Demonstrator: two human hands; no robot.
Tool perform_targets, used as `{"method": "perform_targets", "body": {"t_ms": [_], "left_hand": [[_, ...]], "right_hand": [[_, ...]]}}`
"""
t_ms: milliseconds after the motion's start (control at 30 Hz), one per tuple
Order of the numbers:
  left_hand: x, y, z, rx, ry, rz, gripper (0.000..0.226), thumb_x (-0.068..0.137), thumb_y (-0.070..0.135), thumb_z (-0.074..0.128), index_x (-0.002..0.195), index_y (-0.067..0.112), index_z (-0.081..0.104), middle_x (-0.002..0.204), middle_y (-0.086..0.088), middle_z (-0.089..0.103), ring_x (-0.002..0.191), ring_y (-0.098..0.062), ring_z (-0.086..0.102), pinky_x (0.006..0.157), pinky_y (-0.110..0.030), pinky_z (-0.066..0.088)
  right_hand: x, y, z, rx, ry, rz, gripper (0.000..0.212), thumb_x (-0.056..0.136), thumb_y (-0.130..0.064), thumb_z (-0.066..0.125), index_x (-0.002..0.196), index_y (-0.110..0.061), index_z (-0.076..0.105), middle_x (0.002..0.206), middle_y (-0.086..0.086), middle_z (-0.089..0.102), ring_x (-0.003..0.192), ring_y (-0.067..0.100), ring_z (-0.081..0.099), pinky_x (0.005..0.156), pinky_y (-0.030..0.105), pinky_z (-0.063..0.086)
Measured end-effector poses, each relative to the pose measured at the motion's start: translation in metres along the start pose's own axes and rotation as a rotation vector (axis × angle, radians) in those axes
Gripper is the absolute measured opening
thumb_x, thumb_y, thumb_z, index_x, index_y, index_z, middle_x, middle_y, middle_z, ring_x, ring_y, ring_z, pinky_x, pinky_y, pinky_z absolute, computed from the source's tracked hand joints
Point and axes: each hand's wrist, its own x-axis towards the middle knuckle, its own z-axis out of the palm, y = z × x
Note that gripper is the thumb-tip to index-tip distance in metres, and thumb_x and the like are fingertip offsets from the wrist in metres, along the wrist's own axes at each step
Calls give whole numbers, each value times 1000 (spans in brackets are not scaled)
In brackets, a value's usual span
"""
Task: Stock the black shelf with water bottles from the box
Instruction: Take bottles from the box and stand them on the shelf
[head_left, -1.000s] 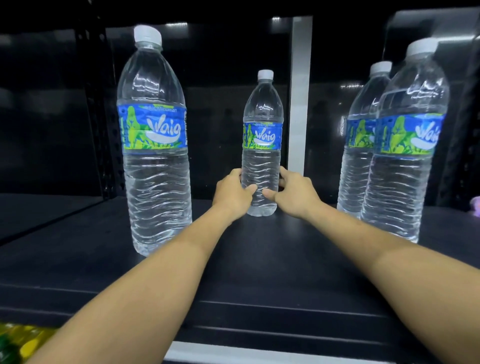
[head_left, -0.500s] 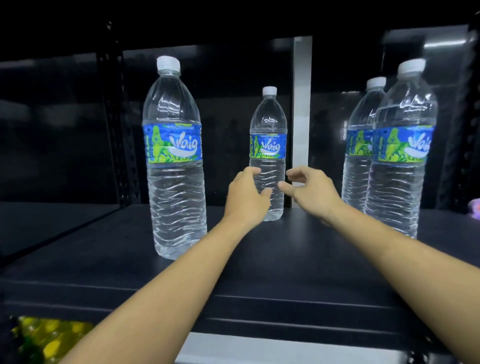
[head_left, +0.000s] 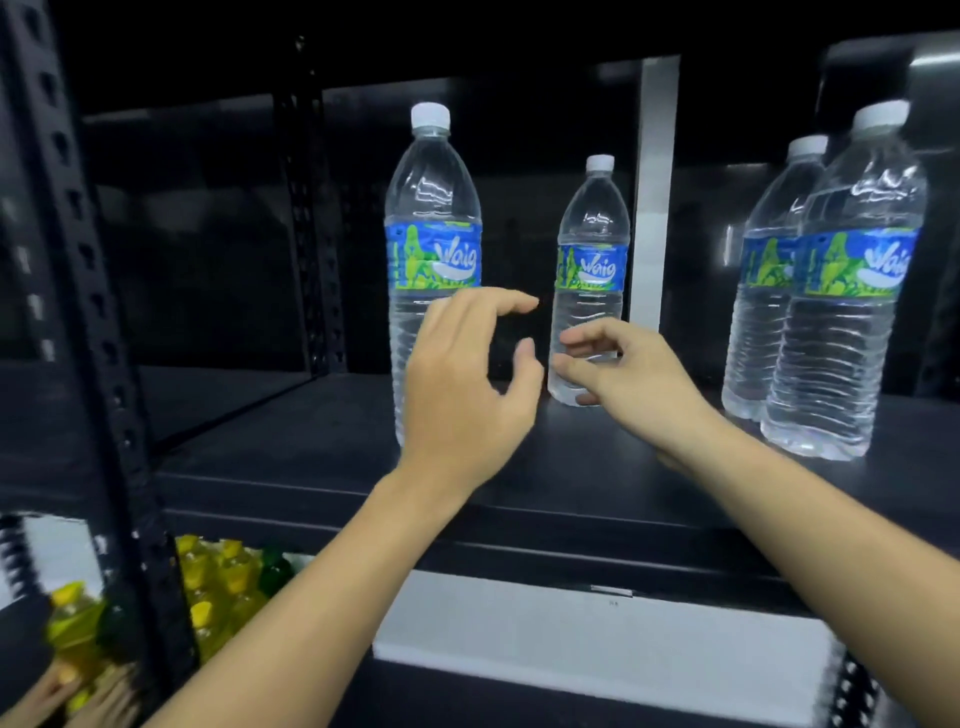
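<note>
The black shelf (head_left: 322, 457) fills most of what I see, its dark board running across in front of me, with a perforated black upright post (head_left: 88, 332) close on my left and a white strip (head_left: 658, 187) standing at the back. Below the board sits a white panel (head_left: 597, 639), and lower left is a cluster of yellow and green bottles (head_left: 218, 587), partly cut off by the post. Four water bottles stand upright on the board, all with white caps and blue and green labels. The front right bottle (head_left: 852, 291) is nearest and looms largest, with the back right bottle (head_left: 763, 291) just behind it and partly hidden by it. The left bottle (head_left: 434, 218) stands forward on the other side, its lower half covered by my left hand (head_left: 462, 379). The middle bottle (head_left: 589, 270) is furthest back, between the others, near the white strip. My left hand hovers with its grip apart, thumb and fingers curled wide around nothing, just left of the middle bottle and clear of it. My right hand (head_left: 623, 379) is also loose and apart, fingers curved in front of that bottle's base; whether the fingertips touch the plastic I cannot tell. Both forearms reach in over the shelf's front edge.
</note>
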Motion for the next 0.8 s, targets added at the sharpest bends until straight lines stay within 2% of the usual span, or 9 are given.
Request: {"method": "perform_targets", "body": {"t_ms": [100, 167, 233, 300, 400, 533, 633, 733, 800], "left_hand": [[-4, -19, -18, 96, 105, 82, 20, 85, 5, 68, 105, 4, 70, 103, -4, 70, 95, -26, 60, 86, -38, 50], [-6, -38, -27, 151, 85, 49, 23, 86, 7, 69, 109, 4, 68, 107, -6, 68, 97, -27, 59, 86, -41, 50], [-9, -55, -34, 211, 29, 2, 29, 88, 12, 70, 115, 5, 65, 113, -7, 65, 101, -27, 60, 88, -42, 51], [-13, -68, -38, 166, -44, -119, 38, 90, 21, 71, 125, 9, 60, 122, -3, 59, 105, -21, 59, 90, -41, 53], [-19, -78, -40, 42, -111, -361, 53, 90, 40, 72, 134, 20, 51, 126, 11, 50, 99, -9, 60, 82, -41, 57], [-21, -78, -41, 35, -166, -399, 57, 90, 52, 71, 135, 32, 43, 129, 18, 51, 98, -5, 65, 82, -44, 58], [-23, -75, -42, 60, -200, -368, 60, 91, 51, 70, 139, 34, 39, 133, 16, 53, 105, -7, 64, 83, -42, 58], [-21, -78, -43, 28, -235, -415, 56, 94, 46, 67, 142, 31, 43, 137, 17, 57, 114, -8, 63, 94, -44, 55], [-20, -80, -44, -33, -275, -467, 54, 97, 43, 64, 145, 31, 44, 133, 23, 59, 116, -4, 62, 102, -44, 51]], "right_hand": [[-6, -9, 26, 49, -23, 8, 22, 87, -28, 79, 108, -25, 71, 108, -3, 71, 98, 29, 72, 88, 49, 61], [-8, -14, 44, 108, -32, 28, 27, 87, -30, 79, 111, -25, 67, 110, -1, 69, 101, 32, 71, 87, 50, 61], [-9, -15, 59, 135, -37, 30, 41, 80, -42, 80, 117, -30, 63, 113, -5, 67, 106, 24, 70, 92, 50, 59], [-11, -15, 72, 132, -33, 41, 56, 76, -49, 77, 127, -33, 59, 120, -10, 66, 112, 15, 67, 99, 48, 56], [-12, -14, 88, 202, 2, 52, 65, 76, -51, 73, 136, -31, 57, 127, -11, 66, 110, 11, 68, 101, 46, 55], [-15, -15, 97, 267, -94, 58, 68, 77, -52, 70, 139, -31, 54, 130, -11, 68, 110, 6, 70, 103, 41, 54], [-18, -13, 96, 247, -158, 40, 59, 93, -41, 67, 147, -30, 46, 137, -12, 64, 113, 2, 68, 105, 37, 53], [-19, -12, 95, 201, -132, -7, 51, 101, -29, 63, 149, -27, 44, 136, -8, 62, 111, 7, 69, 103, 38, 54], [-19, -11, 95, 171, -104, -22, 57, 99, -34, 63, 151, -27, 42, 134, -7, 62, 109, 13, 70, 102, 43, 55]]}}
